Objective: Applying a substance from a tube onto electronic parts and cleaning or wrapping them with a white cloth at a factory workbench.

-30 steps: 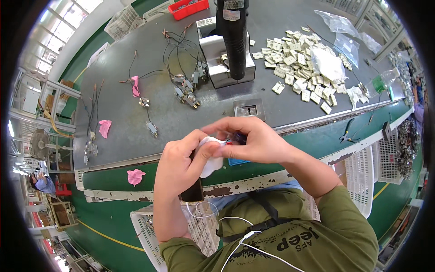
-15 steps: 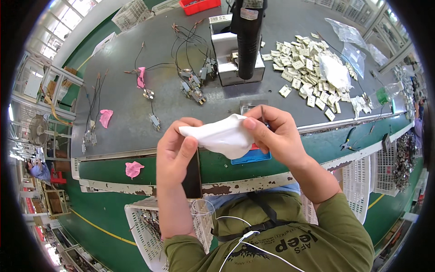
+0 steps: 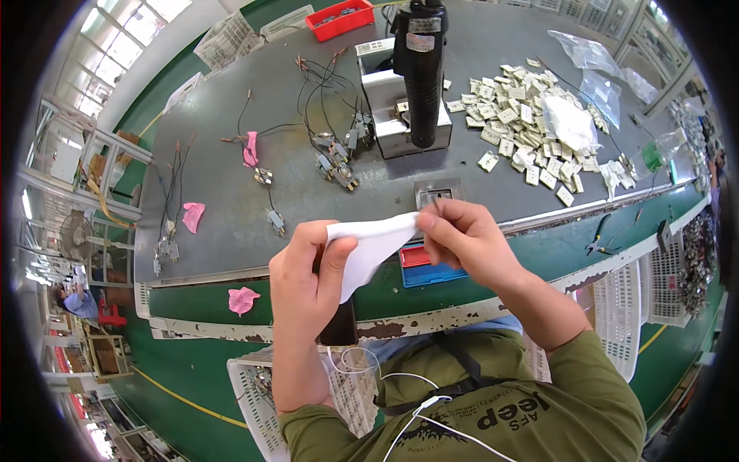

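My left hand (image 3: 306,271) pinches one end of a soft white cloth (image 3: 371,245) between thumb and fingers. At the cloth's other end, the thumb and fingers of my right hand (image 3: 468,239) are closed on its corner. The upper edge is stretched between both hands, and the rest droops beside my left thumb. Just beyond my right hand, a small metal fixture (image 3: 440,190) lies on the bench. Partly hidden below the right hand is a blue tray (image 3: 431,275) with a red part.
Dark electric screwdriver (image 3: 423,85) upright at a metal stand (image 3: 385,100). Right of it lie a heap of cream-coloured blocks (image 3: 531,127) and plastic bags (image 3: 589,46). Wired metal parts (image 3: 336,163) and pink scraps (image 3: 243,300) are leftward; pliers (image 3: 599,239) rest right; a red bin (image 3: 339,19) stands far back.
The white cloth has gone from bunched between both hands to a tauter upper edge with its loose part hanging nearer my left hand. The whole view has shifted slightly.
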Demonstrator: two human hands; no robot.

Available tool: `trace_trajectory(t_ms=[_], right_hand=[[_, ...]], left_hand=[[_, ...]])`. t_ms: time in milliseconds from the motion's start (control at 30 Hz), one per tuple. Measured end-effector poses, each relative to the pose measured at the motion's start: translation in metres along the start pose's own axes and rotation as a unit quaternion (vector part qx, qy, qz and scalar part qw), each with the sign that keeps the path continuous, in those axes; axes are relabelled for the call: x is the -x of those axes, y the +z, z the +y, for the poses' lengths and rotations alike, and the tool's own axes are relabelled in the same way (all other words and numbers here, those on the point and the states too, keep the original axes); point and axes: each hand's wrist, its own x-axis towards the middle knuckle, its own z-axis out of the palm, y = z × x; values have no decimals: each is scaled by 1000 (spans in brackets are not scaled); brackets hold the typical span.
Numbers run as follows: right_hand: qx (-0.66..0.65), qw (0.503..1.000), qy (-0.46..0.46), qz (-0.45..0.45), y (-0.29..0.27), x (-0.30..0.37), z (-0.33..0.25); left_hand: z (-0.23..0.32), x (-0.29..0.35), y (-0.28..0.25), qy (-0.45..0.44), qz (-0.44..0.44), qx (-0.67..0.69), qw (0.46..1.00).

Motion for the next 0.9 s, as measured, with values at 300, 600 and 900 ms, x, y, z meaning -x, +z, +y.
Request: trace_trajectory(t_ms=[300,600,900], right_hand=[[-64,988,100,-95,4,-8,21],[-3,971,65,-229,14,25,-8],[-12,950,116,-290,28,14,4]], left_hand=[[12,-18,-15,31,-124,-131,983],[11,-23,-23,34,-145,-188,971],[14,-21,-22,3,-139,-191,972]])
